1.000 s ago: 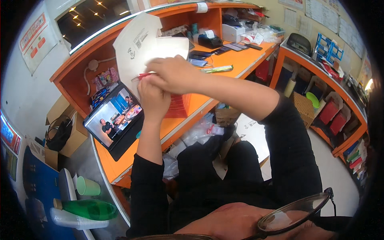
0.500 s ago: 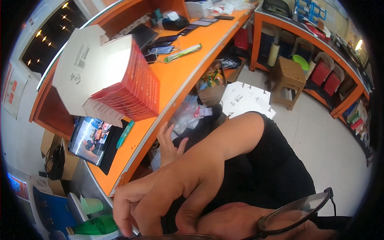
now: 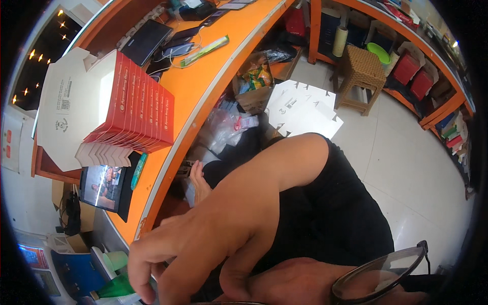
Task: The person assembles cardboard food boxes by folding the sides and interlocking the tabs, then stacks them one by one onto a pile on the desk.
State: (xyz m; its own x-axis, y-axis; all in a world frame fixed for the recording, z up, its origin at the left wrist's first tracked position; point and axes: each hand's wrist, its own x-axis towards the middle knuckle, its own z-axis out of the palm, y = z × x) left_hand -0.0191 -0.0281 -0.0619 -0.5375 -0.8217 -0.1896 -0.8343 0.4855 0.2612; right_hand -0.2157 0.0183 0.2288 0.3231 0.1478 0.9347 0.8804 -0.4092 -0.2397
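Observation:
Large in the lower middle, my right hand [image 3: 178, 254] hangs bent at the wrist. Its fingers are loosely curled and apart from the thumb, with nothing seen in them. Behind that forearm, my left hand [image 3: 199, 184] shows only in part, its fingers stretched upward beside the desk's edge and empty. The right arm hides its wrist. Nearest to the hands is the orange desk [image 3: 203, 96]. A leaning stack of nested red-and-white cardboard boxes [image 3: 137, 96] stands on it. By the boxes, a tablet [image 3: 104, 188] plays a video beside a teal, pen-like object [image 3: 139, 172].
Phones and a green-and-white stick-shaped pack [image 3: 205, 51] lie farther along the desk. Flat white cardboard sheets [image 3: 302, 109] are low down near a woven stool [image 3: 361, 76]. Plastic bags [image 3: 223, 129] sit beneath the desk. A green bottle [image 3: 116, 286] and pale green cup [image 3: 116, 260] stand lower left.
The whole view has shifted, so the desk and boxes appear farther left and higher. My left hand's fingers are closer together and show less. My right hand stays bent, slightly farther left.

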